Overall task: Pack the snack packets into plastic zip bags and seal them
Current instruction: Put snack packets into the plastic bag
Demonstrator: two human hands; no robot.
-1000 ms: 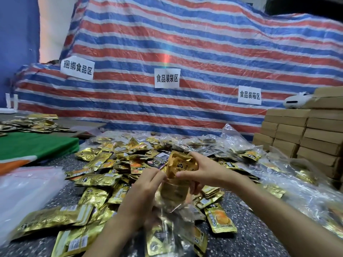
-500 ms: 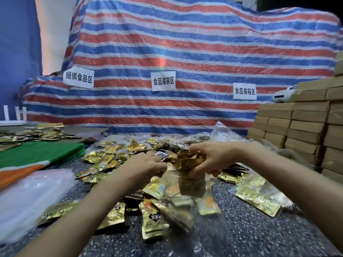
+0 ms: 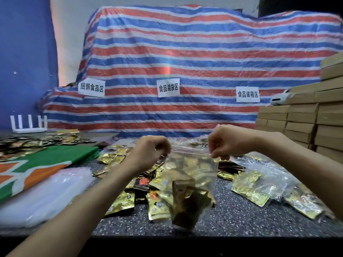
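The left hand and right hand are raised above the table, each with its grip narrowed to a pinch on one top corner of a clear zip bag. The bag hangs between them with its top edge stretched straight from hand to hand; whether the zip is pressed closed cannot be told. Gold packets sit bunched in the bag's lower half, and its bottom hangs over the table's near edge. Beneath and behind the bag, loose packets lie heaped on the speckled top. To the right lie filled bags, and beyond them stand stacked boxes. To the left are a blurred pile of plastic and a green and orange cloth. A striped tarp with paper signs fills the background.
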